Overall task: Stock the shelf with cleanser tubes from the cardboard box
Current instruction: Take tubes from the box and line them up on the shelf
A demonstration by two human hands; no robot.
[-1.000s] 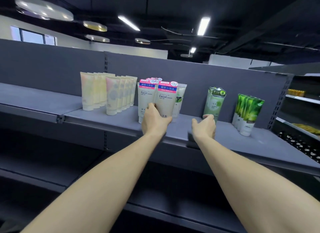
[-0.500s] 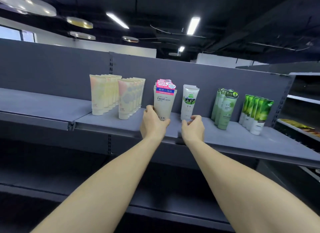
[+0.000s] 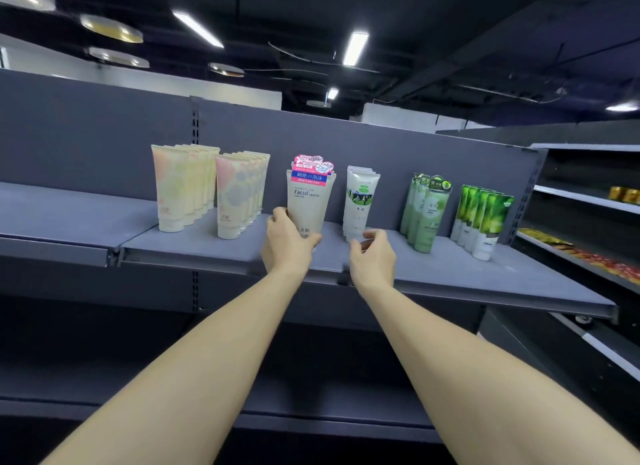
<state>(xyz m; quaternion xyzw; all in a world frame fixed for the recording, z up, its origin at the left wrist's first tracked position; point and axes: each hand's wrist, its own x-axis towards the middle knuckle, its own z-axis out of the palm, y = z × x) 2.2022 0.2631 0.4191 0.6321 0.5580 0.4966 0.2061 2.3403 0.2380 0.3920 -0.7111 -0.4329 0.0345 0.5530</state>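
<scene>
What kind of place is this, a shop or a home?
Most likely a shop, perhaps a drugstore or supermarket aisle. The grey metal shelf is retail racking, tubes stand on it in rows sorted by brand, and more stocked shelves run to the right under strip lights.

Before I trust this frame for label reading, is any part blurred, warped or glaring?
Head view: wide-angle bending curves the grey metal shelf; the ceiling strip lights blow out; print on the cream pink-topped cleanser tube gripped by the left hand reads partly, smaller text smears.
</scene>
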